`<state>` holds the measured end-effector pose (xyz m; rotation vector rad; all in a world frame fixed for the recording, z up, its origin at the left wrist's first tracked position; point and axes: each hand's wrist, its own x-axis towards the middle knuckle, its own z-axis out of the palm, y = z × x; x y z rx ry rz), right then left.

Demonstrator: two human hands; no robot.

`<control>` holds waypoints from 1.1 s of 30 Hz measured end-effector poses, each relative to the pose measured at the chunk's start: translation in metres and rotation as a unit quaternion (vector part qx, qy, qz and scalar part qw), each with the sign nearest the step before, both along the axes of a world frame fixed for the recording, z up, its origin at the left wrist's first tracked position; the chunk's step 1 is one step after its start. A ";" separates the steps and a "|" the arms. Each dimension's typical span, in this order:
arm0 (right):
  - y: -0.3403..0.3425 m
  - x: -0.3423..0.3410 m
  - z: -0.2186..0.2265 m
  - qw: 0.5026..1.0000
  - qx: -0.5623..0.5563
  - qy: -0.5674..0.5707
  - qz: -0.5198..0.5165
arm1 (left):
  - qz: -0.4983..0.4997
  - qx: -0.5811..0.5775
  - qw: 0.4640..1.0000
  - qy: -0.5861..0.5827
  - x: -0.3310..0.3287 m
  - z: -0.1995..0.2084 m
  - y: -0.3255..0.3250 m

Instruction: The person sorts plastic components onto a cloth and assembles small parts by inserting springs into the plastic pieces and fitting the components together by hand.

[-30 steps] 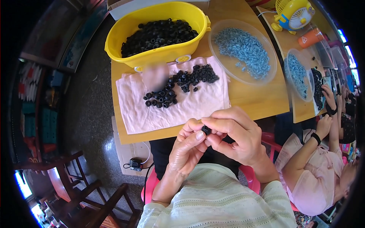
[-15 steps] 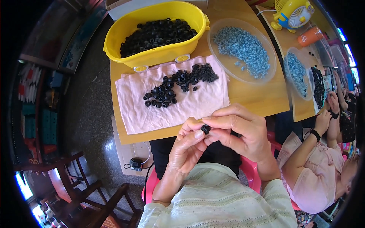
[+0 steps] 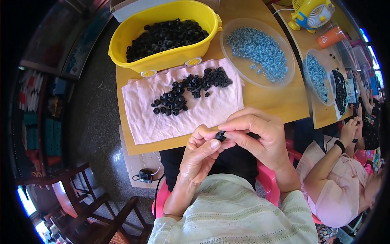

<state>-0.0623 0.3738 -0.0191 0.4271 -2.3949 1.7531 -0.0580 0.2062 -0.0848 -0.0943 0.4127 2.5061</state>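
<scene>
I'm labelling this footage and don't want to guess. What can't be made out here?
All in the head view:
Far side of the held black part: hidden by the left hand.
Whether the right hand pinches a separate piece: too small to tell.
Bottom of the yellow tub: under the heaped black parts.
Blue pieces: too small for exact shapes.
Pale box: cut off by the top edge.

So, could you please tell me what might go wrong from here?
The left hand and right hand hold a small black part off the table, so a slip could drop it onto the lap.
The larger black parts lie right against the smaller black parts on the pink cloth; a bump might mix them.
</scene>
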 end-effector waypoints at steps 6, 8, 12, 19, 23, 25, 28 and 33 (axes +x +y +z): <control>-0.001 0.000 0.001 0.994 0.093 0.055 -0.003 | 0.006 -0.003 1.000 -0.003 0.000 -0.001 0.000; -0.001 0.000 -0.001 0.992 0.100 0.070 -0.001 | 0.007 -0.006 1.000 -0.007 0.001 -0.002 0.000; -0.009 0.006 0.003 0.998 0.064 -0.004 -0.018 | 0.010 -0.010 1.000 -0.025 0.002 -0.003 0.000; -0.010 0.008 -0.006 0.981 0.161 0.100 -0.047 | -0.024 0.001 0.999 -0.032 0.001 0.007 0.003; -0.010 0.007 -0.007 0.974 0.171 0.133 -0.065 | -0.014 -0.071 0.997 -0.006 0.002 0.006 0.002; -0.010 0.007 -0.009 0.972 0.172 0.144 -0.077 | -0.001 -0.091 0.996 -0.002 0.003 0.006 0.004; -0.008 0.006 -0.015 0.974 0.150 0.155 -0.062 | 0.024 -0.117 0.993 0.020 0.004 0.011 0.006; -0.007 0.008 -0.021 0.968 0.154 0.186 -0.070 | 0.033 -0.169 0.985 0.014 0.001 0.012 0.007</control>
